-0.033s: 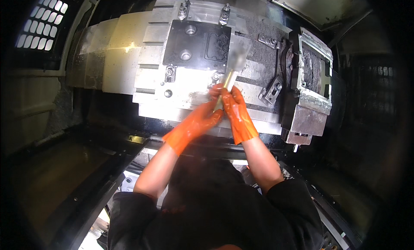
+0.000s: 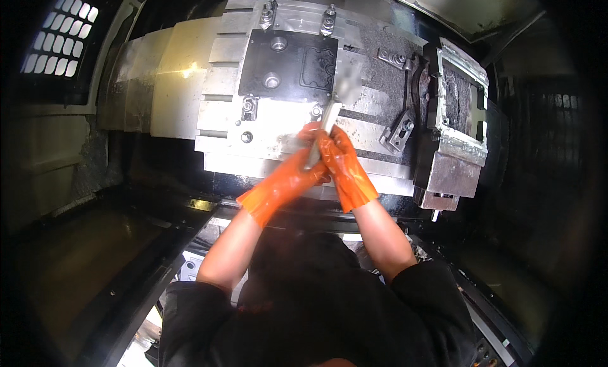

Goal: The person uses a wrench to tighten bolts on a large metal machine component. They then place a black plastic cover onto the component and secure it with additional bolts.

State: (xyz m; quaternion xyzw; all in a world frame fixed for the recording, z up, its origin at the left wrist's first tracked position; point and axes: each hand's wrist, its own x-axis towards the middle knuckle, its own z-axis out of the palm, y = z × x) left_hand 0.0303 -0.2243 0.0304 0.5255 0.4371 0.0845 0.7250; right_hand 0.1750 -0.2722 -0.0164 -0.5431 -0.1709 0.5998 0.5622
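Both my hands wear orange rubber gloves and meet over the near side of a slotted metal machine table. Between them is a long, narrow, straight-edged metal bar, tilted with its far end to the right. My left hand closes round its lower part. My right hand grips it a little higher, fingers bent. The bar's far end is blurred. Beyond it, a dark rectangular plate with two round holes and a machined outline lies on the table, with bolted clamps at its edges.
To the right stands a rectangular metal frame on a block. Loose clamps and dark metal chips lie on the table's right part. Stepped metal covers extend left. Dark machine walls enclose the space.
The bar has turned in my hands: a yellowish face showed before, a pale grey one shows now. Both hands have shifted slightly left with it.
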